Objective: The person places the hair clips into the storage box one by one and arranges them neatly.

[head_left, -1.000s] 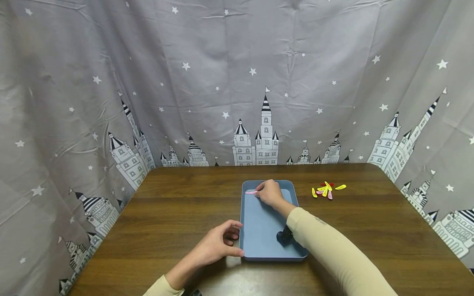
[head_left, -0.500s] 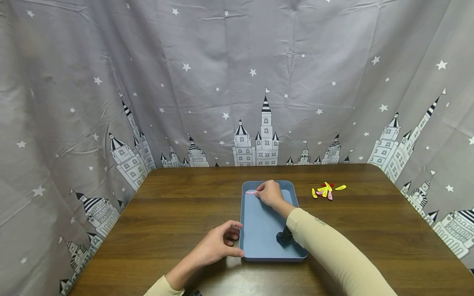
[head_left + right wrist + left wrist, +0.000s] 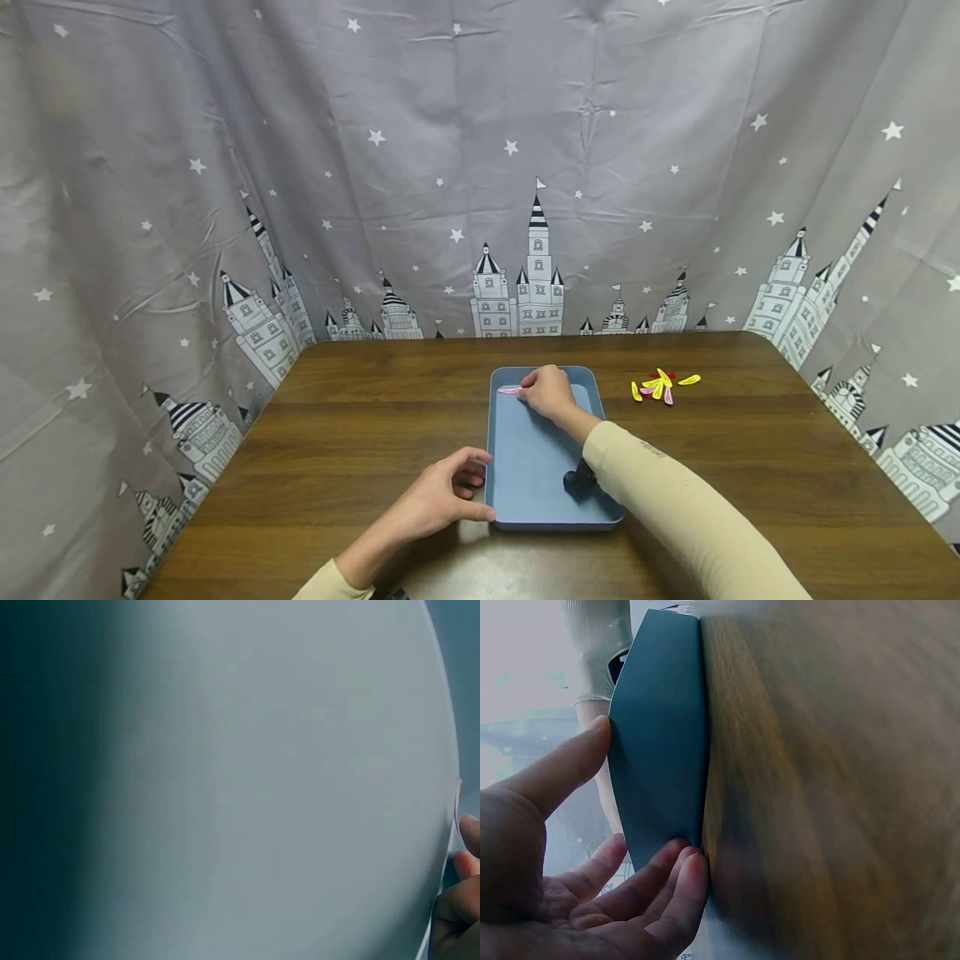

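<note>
A shallow blue-grey tray [image 3: 528, 475] lies on the wooden table. Inside its far left corner is a pink snap hair clip [image 3: 508, 390], whose right end my right hand [image 3: 549, 393] pinches between thumb and fingers. The clip lies sideways, close along the tray's far wall. My left hand [image 3: 435, 502] rests at the tray's near left side, thumb at the rim and fingers loosely bent. In the left wrist view, its fingertips [image 3: 676, 846] touch the outer wall. The right wrist view is mostly filled by the tray floor [image 3: 300, 765], with the right fingers at its edge.
Right of the tray, a loose pile of yellow, pink and red hair clips [image 3: 657, 385] lies on the table [image 3: 375, 408]. One yellow clip [image 3: 689, 379] lies slightly apart. A black wrist camera [image 3: 579, 482] hangs over the tray under the right sleeve. A grey curtain [image 3: 420, 167] stands behind.
The right forearm has shifted very slightly to the right. Both hands, the pink hair clip and the tray otherwise stay as they were.
</note>
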The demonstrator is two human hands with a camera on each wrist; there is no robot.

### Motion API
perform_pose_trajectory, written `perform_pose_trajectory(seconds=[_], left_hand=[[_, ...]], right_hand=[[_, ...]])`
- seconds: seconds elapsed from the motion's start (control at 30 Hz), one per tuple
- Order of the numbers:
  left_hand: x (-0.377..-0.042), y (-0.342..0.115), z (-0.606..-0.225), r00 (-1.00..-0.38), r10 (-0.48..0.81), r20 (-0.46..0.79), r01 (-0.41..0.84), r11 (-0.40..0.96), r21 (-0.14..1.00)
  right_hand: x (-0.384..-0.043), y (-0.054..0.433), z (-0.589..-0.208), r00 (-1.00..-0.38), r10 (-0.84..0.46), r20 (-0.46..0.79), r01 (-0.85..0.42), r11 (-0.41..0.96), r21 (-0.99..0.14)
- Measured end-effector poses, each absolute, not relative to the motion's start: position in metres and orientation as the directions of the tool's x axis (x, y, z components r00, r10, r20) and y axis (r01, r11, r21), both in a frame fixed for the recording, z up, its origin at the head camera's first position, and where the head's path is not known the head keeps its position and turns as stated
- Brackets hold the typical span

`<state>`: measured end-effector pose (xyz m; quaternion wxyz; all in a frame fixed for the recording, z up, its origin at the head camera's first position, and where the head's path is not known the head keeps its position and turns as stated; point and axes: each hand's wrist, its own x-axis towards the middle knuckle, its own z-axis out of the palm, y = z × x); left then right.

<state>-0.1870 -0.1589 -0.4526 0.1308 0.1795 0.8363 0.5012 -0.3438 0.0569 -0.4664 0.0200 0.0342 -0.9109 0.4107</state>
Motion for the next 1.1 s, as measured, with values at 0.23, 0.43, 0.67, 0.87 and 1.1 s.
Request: perform_pose_trajectory(seconds=[0.23,0.43,0.67,0.87,1.1], left_hand=[[-0.187,-0.159,-0.454,-0.902,0.431,-0.031,0.173,0.424,0.889],[-0.187,-0.159,-0.454,-0.901,0.433,-0.031,0.171,0.421,0.891],[-0.187,-0.159,-0.454,-0.901,0.433,-0.033,0.167,0.416,0.894],[-0.187,-0.160,-0.454,-0.902,0.431,-0.031,0.170,0.421,0.891],[-0.187,-0.160,-0.454,-0.902,0.431,-0.028,0.179,0.433,0.883]], right_hand=[[-0.345,0.066,-0.453,-0.998,-0.046,0.038,-0.059,0.654,-0.755],[-0.345,0.079,-0.439,-0.998,-0.057,0.023,-0.054,0.632,-0.773],[-0.342,0.095,-0.424,-0.998,-0.069,0.007,-0.047,0.602,-0.797],[-0.341,0.112,-0.414,-0.998,-0.054,-0.027,-0.009,0.576,-0.817],[-0.342,0.137,-0.404,-0.998,-0.041,-0.045,0.015,0.545,-0.838]])
